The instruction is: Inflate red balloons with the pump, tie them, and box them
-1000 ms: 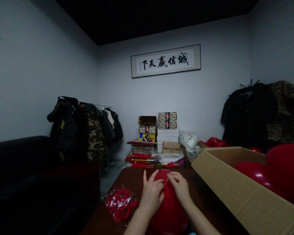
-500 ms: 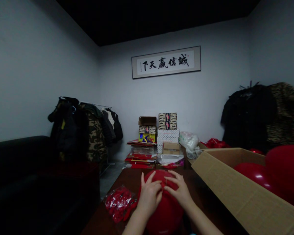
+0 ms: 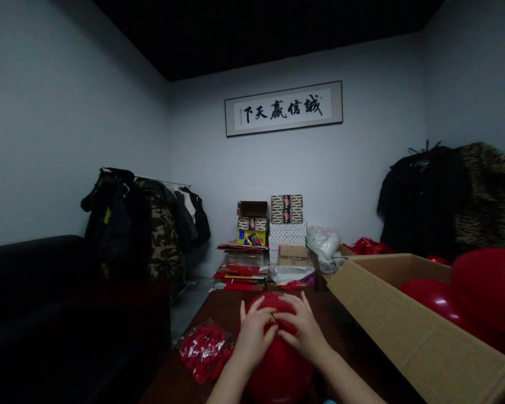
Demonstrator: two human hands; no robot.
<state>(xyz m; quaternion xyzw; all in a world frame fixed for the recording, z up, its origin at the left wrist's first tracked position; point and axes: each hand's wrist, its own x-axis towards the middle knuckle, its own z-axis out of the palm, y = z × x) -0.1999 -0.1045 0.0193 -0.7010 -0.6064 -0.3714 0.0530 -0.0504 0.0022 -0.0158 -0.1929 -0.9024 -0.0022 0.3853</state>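
Both forearms reach in from the near side, the left hand [image 3: 255, 332] and right hand [image 3: 305, 331] angled inward over the balloon [image 3: 281, 375] at the table's [image 3: 219, 306] near part. Thumbs and forefingers curl, tips close together; other fingers spread loosely. What they pinch is hidden. The balloon's long axis seems to run near to far; its neck's direction is unclear.

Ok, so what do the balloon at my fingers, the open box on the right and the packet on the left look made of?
Balloon: probably latex, smooth, rounded and softly shiny. Open box: likely cardboard, given its matte tan surface and folded edges. Packet: apparently clear plastic film, glossy with crinkled highlights; its red contents are unclear.
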